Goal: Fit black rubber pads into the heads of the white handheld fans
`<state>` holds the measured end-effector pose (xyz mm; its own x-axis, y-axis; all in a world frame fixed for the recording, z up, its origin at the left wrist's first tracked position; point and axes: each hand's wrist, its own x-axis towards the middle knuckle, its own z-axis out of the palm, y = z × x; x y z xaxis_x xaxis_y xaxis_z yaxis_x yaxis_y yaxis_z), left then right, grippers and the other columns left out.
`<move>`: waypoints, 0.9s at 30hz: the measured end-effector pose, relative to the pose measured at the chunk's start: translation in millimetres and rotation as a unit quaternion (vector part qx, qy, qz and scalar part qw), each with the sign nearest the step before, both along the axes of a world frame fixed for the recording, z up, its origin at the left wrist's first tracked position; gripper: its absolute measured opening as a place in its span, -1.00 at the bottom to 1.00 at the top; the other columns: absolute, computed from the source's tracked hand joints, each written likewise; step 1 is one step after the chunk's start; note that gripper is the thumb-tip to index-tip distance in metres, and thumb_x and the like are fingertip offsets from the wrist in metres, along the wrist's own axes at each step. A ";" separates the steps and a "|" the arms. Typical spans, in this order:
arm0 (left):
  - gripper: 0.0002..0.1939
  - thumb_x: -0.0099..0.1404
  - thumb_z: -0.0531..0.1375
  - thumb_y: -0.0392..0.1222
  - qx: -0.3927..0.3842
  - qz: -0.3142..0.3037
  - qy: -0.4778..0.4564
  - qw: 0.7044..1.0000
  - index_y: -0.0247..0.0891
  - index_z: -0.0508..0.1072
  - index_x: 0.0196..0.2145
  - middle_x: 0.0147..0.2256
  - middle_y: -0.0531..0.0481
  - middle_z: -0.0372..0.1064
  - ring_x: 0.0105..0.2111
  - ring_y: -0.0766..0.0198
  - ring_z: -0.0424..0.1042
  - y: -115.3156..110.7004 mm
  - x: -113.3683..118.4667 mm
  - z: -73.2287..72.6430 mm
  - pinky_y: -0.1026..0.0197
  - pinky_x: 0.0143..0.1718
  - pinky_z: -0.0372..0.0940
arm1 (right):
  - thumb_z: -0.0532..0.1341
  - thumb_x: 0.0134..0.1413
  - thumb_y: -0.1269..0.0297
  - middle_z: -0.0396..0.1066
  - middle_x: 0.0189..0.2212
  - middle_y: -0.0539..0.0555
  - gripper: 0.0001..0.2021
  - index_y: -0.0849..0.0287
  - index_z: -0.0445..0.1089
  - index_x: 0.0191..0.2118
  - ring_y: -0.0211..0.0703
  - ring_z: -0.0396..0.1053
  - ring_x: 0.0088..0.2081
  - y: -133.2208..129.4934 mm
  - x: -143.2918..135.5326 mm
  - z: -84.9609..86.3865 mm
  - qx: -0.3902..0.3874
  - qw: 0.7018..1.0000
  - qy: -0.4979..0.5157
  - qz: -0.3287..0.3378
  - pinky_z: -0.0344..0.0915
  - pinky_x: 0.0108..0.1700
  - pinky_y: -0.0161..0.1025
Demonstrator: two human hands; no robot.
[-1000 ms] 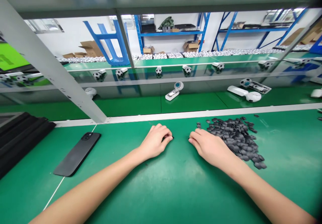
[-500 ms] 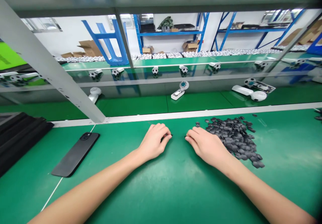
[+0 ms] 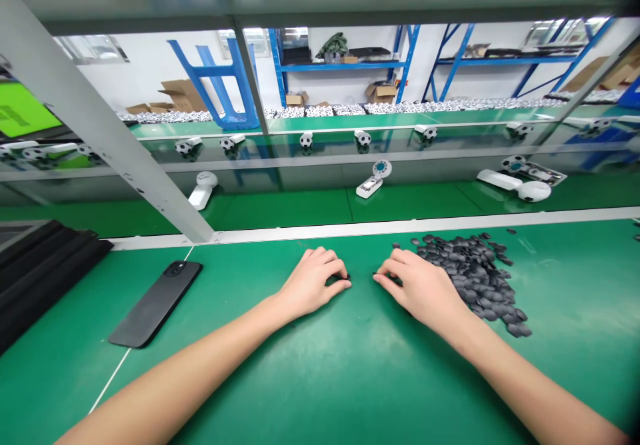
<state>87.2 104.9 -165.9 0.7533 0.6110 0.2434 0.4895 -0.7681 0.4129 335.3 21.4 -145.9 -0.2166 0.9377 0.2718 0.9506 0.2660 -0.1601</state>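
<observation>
My left hand [image 3: 319,280] rests low over the green tabletop [image 3: 320,372], thumb and fingertips curled together. A dark sliver of a small black piece [image 3: 349,276] shows at its fingertips. Facing it across a short gap, my right hand [image 3: 425,288] pinches another small dark piece, of which only an edge shows. Right beside and behind the right hand lies a loose pile of thin black pieces [image 3: 480,278], flat and roundish. What exactly the fingers cover is mostly hidden.
A black phone [image 3: 157,304] lies at left, near black folded material [image 3: 45,278]. Beyond the white rail [image 3: 320,233], a green conveyor belt [image 3: 290,208] carries white handheld parts [image 3: 370,185]. A slanted metal post [image 3: 125,138] stands at left. Football-patterned items [image 3: 363,138] line a ledge.
The white parts on the belt have shifted to the right. Both hands stay near the same spot, with the left thumb a little further from its fingers.
</observation>
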 end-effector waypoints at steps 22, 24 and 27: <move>-0.75 0.43 0.24 -0.02 0.000 0.010 0.007 1.000 -0.09 0.56 0.00 -0.14 -0.03 0.42 -0.10 0.10 0.35 -3.7 1.1 4.1 0.01 -0.04 0.20 | 0.28 0.35 0.19 0.50 -0.26 -0.03 -0.83 -0.05 0.56 -0.02 -0.13 0.48 -0.25 3.3 7.6 3.0 -0.133 0.983 0.119 0.030 0.34 -0.17 -0.21; -0.77 0.44 0.24 -0.02 0.000 0.007 0.003 1.000 -0.08 0.57 -0.02 -0.15 -0.03 0.42 -0.10 0.11 0.35 -3.1 0.9 2.8 0.01 -0.03 0.20 | 0.26 0.37 0.18 0.50 -0.26 -0.02 -0.81 -0.07 0.56 0.01 -0.12 0.48 -0.25 3.5 8.0 2.9 -0.138 0.984 0.111 0.035 0.35 -0.18 -0.21; -0.78 0.45 0.24 -0.01 0.000 0.003 0.001 1.000 -0.09 0.57 -0.04 -0.14 -0.04 0.43 -0.10 0.10 0.35 -1.5 1.1 1.2 0.01 -0.02 0.20 | 0.24 0.38 0.16 0.50 -0.27 -0.01 -0.82 -0.08 0.58 -0.03 -0.12 0.48 -0.26 4.2 8.3 3.2 -0.140 0.984 0.102 0.037 0.34 -0.21 -0.22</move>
